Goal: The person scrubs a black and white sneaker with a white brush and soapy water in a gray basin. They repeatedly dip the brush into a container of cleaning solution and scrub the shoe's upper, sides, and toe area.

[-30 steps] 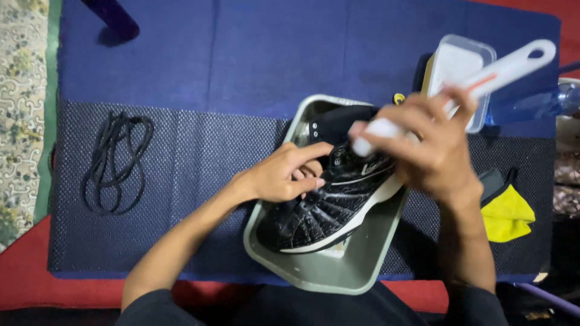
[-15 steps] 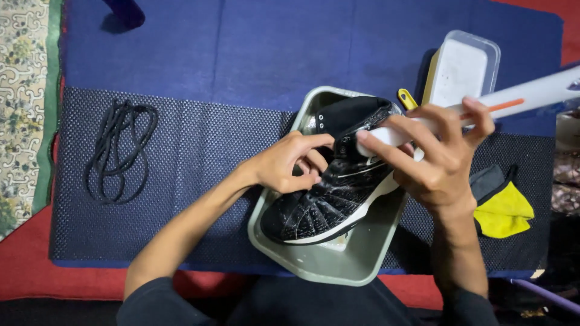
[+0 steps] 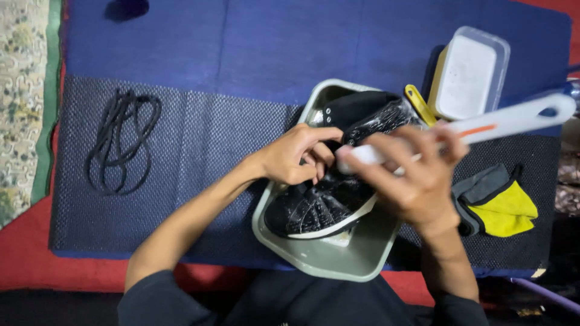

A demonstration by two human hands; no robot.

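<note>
Black sneaker (image 3: 329, 202) lies wet in grey tray (image 3: 326, 259). Left hand (image 3: 299, 154) grips its upper; right hand (image 3: 411, 175) is clenched round white brush (image 3: 513, 121) above the tray. The sneaker looks light, soft-sided, slippery; sole is the firmest hold.

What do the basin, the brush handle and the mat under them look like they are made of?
Basin: probably plastic, grey-green with a smooth, dull sheen and rounded moulded rim. Brush handle, held in the right hand: likely glossy white plastic with an orange stripe. Mat: seemingly woven or rubbery mesh, dark with a dotted grid texture.
</note>
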